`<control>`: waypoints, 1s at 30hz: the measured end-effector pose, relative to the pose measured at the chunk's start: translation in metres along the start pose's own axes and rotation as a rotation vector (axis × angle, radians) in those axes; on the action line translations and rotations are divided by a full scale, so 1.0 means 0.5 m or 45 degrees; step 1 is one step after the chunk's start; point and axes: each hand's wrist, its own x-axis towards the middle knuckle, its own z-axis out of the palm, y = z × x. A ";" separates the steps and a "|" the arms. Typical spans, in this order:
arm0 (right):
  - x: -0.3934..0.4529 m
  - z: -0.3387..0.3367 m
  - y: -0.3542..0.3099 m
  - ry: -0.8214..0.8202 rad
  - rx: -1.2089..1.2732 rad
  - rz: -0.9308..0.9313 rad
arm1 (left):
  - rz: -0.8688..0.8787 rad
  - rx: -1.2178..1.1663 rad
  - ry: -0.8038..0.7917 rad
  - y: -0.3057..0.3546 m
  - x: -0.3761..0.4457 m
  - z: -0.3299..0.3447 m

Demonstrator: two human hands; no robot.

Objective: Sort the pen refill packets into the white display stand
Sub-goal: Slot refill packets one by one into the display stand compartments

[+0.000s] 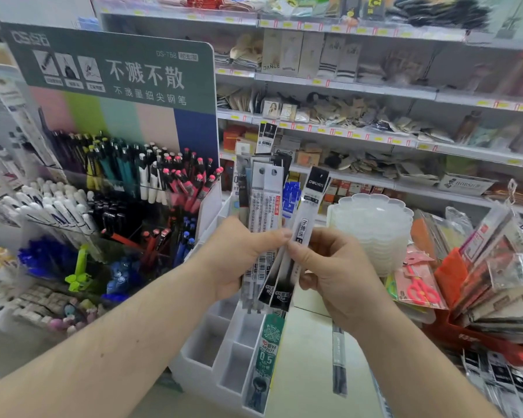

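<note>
Hands meet at the middle of the view, above the white display stand [221, 351]. The left hand [239, 254] keeps a clenched grip round a fanned bundle of pen refill packets [261, 212], thumb pressed across their fronts, the packets standing upright and spreading toward twelve o'clock. The right hand [335, 276] pinches one packet with a black header [307, 215] between thumb and forefinger, at the bundle's three o'clock edge and tilted toward one o'clock. In the stand, at six o'clock from the hands, a green-labelled packet [267, 357] lies in one slot; the compartments at its nine o'clock hold nothing visible. A dark refill packet [339, 363] lies on the pale surface at the stand's three o'clock. A pen display [112, 188] rises at nine o'clock, and stacked clear trays [375, 224] sit at two o'clock.
</note>
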 end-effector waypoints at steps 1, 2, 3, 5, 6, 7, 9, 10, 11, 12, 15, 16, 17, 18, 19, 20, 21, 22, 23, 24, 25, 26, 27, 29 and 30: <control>0.004 -0.001 0.002 0.022 0.032 0.013 | -0.002 0.004 -0.025 0.000 -0.001 -0.001; 0.006 0.001 -0.001 0.061 0.082 0.046 | -0.011 0.005 -0.057 0.000 0.000 -0.005; 0.011 0.000 0.000 0.094 0.138 0.073 | -0.020 0.001 -0.088 -0.001 0.000 -0.008; 0.015 0.005 -0.003 0.109 0.190 0.117 | -0.026 0.002 -0.119 -0.005 0.002 -0.015; 0.016 0.010 -0.006 0.103 0.184 0.133 | -0.020 0.012 -0.120 -0.007 0.005 -0.020; 0.019 0.010 -0.005 0.087 0.169 0.139 | -0.014 0.025 -0.112 -0.007 0.007 -0.023; 0.024 0.012 -0.010 0.082 0.124 0.174 | -0.005 0.053 -0.096 -0.006 0.007 -0.025; 0.028 0.012 -0.016 0.083 0.106 0.186 | 0.002 0.065 -0.094 -0.004 0.005 -0.024; 0.035 0.010 -0.021 0.077 0.102 0.195 | 0.009 0.073 -0.086 0.000 0.003 -0.021; 0.041 0.008 -0.030 0.077 0.115 0.200 | 0.019 0.066 -0.060 0.004 0.001 -0.020; 0.077 -0.008 -0.062 0.205 0.169 0.156 | 0.068 -0.087 0.177 0.017 0.002 -0.025; 0.096 -0.013 -0.076 0.275 0.188 0.130 | 0.078 -0.182 0.259 0.020 0.006 -0.031; 0.117 -0.018 -0.087 0.343 0.199 0.097 | 0.084 -0.266 0.312 0.023 0.009 -0.033; 0.141 -0.021 -0.097 0.406 0.186 0.061 | 0.087 -0.310 0.346 0.024 0.010 -0.033; 0.167 -0.022 -0.105 0.456 0.155 0.020 | 0.088 -0.312 0.372 0.023 0.011 -0.030; 0.193 -0.019 -0.113 0.491 0.113 -0.020 | 0.091 -0.293 0.387 0.021 0.011 -0.028; 0.218 -0.013 -0.118 0.505 0.076 -0.057 | 0.100 -0.272 0.396 0.019 0.012 -0.026; 0.242 -0.006 -0.122 0.510 0.049 -0.088 | 0.113 -0.256 0.404 0.017 0.012 -0.025; 0.266 0.003 -0.124 0.513 0.030 -0.113 | 0.126 -0.253 0.408 0.016 0.012 -0.025; 0.287 0.013 -0.126 0.523 0.011 -0.129 | 0.139 -0.258 0.411 0.015 0.013 -0.026; 0.307 0.022 -0.127 0.539 -0.012 -0.141 | 0.146 -0.269 0.414 0.014 0.013 -0.025; 0.325 0.031 -0.128 0.555 -0.046 -0.150 | 0.150 -0.272 0.420 0.014 0.013 -0.025; 0.343 0.040 -0.127 0.569 -0.090 -0.160 | 0.151 -0.267 0.427 0.012 0.013 -0.024; 0.374 0.056 -0.125 0.585 -0.199 -0.179 | 0.151 -0.242 0.430 0.011 0.012 -0.021; 0.388 0.063 -0.122 0.590 -0.264 -0.182 | 0.153 -0.233 0.426 0.011 0.011 -0.020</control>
